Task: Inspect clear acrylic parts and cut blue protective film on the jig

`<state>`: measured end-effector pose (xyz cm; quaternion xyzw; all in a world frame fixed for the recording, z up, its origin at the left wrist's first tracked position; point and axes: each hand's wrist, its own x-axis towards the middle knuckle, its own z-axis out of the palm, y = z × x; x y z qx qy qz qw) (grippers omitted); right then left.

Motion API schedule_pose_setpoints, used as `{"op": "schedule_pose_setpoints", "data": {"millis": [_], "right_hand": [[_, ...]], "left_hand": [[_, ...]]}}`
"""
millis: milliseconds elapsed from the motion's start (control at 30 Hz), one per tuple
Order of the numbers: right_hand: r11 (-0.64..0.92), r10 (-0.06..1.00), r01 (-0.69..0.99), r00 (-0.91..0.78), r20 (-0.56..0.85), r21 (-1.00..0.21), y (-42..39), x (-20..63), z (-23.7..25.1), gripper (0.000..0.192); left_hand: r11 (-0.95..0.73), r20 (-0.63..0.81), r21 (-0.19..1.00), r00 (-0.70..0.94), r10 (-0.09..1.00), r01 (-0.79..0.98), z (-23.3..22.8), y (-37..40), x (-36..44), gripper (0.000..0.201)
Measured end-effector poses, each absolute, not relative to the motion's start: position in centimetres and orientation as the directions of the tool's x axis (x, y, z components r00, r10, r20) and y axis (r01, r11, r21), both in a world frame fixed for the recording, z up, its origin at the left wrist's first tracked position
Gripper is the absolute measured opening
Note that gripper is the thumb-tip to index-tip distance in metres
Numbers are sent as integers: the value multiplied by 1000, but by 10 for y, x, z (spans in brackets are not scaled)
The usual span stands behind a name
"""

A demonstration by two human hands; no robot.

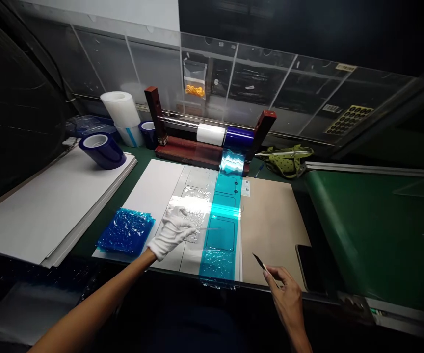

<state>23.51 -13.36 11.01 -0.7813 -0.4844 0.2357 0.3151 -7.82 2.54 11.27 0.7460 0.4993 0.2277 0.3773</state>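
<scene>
A strip of translucent blue protective film (pixel 222 230) is laid along a flat clear plastic panel with cut-out outlines (pixel 197 196), drawn from a blue roll on a red wooden dispenser stand (pixel 234 138) at the far end. The panel is pressed flat by the white-gloved left hand (pixel 173 231), fingers spread just beside the film's left edge and closed on nothing. A small thin-bladed knife (pixel 260 262) is pinched in the fingertips of the bare right hand (pixel 287 296), its tip held clear of the film's near right corner, over a brown cardboard sheet (pixel 271 220).

The step in hand appears to be the trimming of the laid film. The next move would seem to call for the blade to be carried leftward to the film while the glove holds the panel steady.

Left of the glove lies a pile of crumpled blue film offcuts (pixel 125 230); farther out, a dark blue tape roll (pixel 102 149) on stacked white boards (pixel 46 206). A dark phone (pixel 307 267) lies right of the knife.
</scene>
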Motion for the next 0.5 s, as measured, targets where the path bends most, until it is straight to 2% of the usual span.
{"op": "schedule_pose_setpoints", "data": {"millis": [200, 500], "right_hand": [[-385, 878, 560, 467, -105, -734, -148, 253, 101, 34], [-413, 852, 536, 512, -105, -736, -164, 272, 95, 34]], "left_hand": [[-199, -74, 823, 448, 891, 531, 102, 68, -13, 33], [-182, -109, 800, 436, 893, 572, 100, 87, 19, 37]]}}
